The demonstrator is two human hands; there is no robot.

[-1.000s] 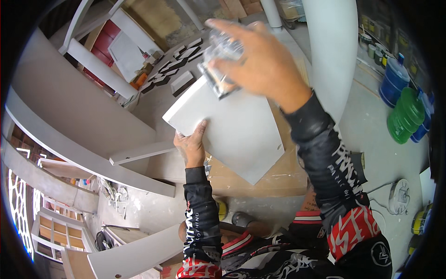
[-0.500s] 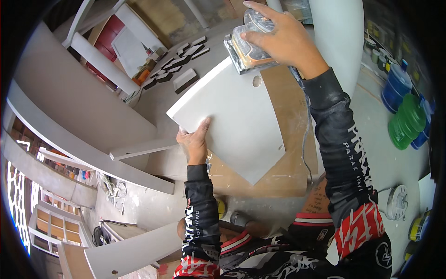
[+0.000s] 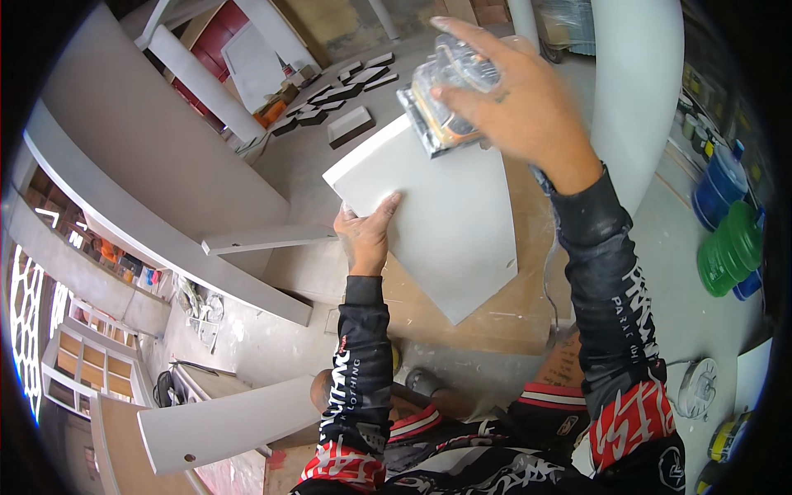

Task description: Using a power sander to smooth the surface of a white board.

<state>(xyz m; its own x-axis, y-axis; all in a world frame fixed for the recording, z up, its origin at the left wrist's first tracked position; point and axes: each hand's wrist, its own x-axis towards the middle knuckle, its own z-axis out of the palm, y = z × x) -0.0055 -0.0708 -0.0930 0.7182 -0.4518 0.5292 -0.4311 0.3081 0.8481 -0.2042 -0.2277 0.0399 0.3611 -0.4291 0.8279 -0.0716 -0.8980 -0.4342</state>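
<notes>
Across the middle of the view, a white panel (image 3: 445,239) lies over a brown desk (image 3: 495,322), smooth and matt on its face, with one gently curved side, a pointed near corner and a small oval hole by its right edge. The desk's flat top looks scuffed and specked with pale marks.

At the panel's left edge, the left hand (image 3: 365,235) grips it, thumb pressed on the upper face and the other fingers curled round the edge, mostly out of sight; pale dust coats the skin.

Over the far end of the panel, the right hand (image 3: 528,107) is half open around a sander (image 3: 445,111), grasping its rounded, dusty body with thumb and fingers spread; the hand is slightly blurred. The sander's flat, squarish base sits tilted against the panel's far corner. A thin grey cord (image 3: 548,280) hangs below the right wrist.

Beyond, pale blocks (image 3: 351,125) with dark sides lie on the grey floor (image 3: 301,186), and a smooth round white column (image 3: 635,91) stands to the right, near a ribbed green plastic jug (image 3: 729,249).
</notes>
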